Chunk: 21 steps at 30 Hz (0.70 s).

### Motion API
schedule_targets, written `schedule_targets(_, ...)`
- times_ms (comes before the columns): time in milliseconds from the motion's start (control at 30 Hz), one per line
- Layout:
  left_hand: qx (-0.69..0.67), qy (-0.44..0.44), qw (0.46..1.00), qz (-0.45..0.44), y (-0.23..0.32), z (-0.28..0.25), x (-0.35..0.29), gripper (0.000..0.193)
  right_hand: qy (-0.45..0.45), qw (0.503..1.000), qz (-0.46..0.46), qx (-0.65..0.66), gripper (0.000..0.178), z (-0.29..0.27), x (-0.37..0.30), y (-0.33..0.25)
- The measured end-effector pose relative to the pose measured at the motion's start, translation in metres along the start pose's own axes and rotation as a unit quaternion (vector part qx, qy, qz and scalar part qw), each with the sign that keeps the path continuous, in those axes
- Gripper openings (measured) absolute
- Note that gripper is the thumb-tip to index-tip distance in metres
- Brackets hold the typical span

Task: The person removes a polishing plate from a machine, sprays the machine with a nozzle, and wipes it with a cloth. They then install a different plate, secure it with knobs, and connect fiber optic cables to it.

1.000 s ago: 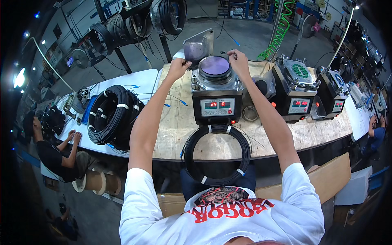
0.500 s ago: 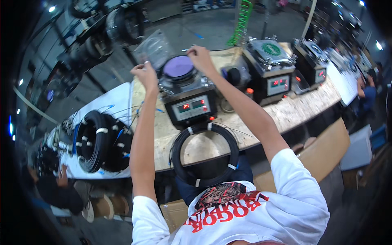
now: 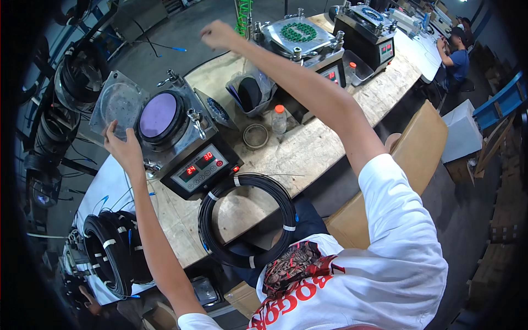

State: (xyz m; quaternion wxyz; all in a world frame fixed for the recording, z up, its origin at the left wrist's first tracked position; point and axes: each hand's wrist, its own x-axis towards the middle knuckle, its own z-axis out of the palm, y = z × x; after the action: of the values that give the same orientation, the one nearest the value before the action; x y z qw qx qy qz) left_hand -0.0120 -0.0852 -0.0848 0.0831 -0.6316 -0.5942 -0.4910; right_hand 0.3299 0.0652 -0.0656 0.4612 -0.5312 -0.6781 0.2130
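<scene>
A black polishing machine (image 3: 192, 176) with a round purple pad (image 3: 158, 115) on top stands before me. My left hand (image 3: 124, 148) is at its left side, thumb and fingers apart, by the lower edge of a tilted clear square plate (image 3: 118, 102). Whether the fingertips touch the plate, I cannot tell. Raised beyond the table's far edge is my right hand (image 3: 221, 36), its fingers curled together; anything in them is hidden. Metal corner clamps (image 3: 196, 122) surround the pad. A coil of black cable (image 3: 208, 220) with white ties lies at the table's front edge, partly over my lap.
Right of the machine are a tilted metal fixture (image 3: 217, 110), a bin of dark discs (image 3: 250, 93), a tape roll (image 3: 255, 136) and an orange-capped bottle (image 3: 279, 120). Two similar machines (image 3: 301, 41) stand farther right. More cable coils (image 3: 113, 247) lie left. A person (image 3: 456, 60) sits far right.
My view has turned right. My right hand has left the machine, going up and away to the right. My left hand's fingers have spread. The machine's right-hand readout has changed.
</scene>
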Motion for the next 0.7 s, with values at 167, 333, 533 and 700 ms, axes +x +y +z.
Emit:
schedule_targets(167, -0.017, -0.005, 1.000, -0.004, 0.026, 0.016, 0.002, 0.040, 0.102, 0.968, 0.173, -0.151, 0.043, -0.022, 0.089, 0.110)
schedule_targets(333, 0.008, -0.005, 0.999, -0.034, 0.007, -0.015, -0.007, 0.038, 0.102, 0.925, 0.359, -0.076, 0.048, 0.054, 0.101, 0.153)
schedule_targets(533, -0.061, -0.004, 0.993, -0.101, 0.035, -0.007, -0.007, 0.038, 0.203, 0.914, 0.333, -0.116, 0.050, 0.044, 0.123, 0.253)
schedule_targets(700, -0.144, -0.025, 0.980, -0.133, 0.053, 0.010, -0.004, 0.037, 0.248, 0.934, 0.253, -0.048, 0.044, -0.018, 0.135, 0.306)
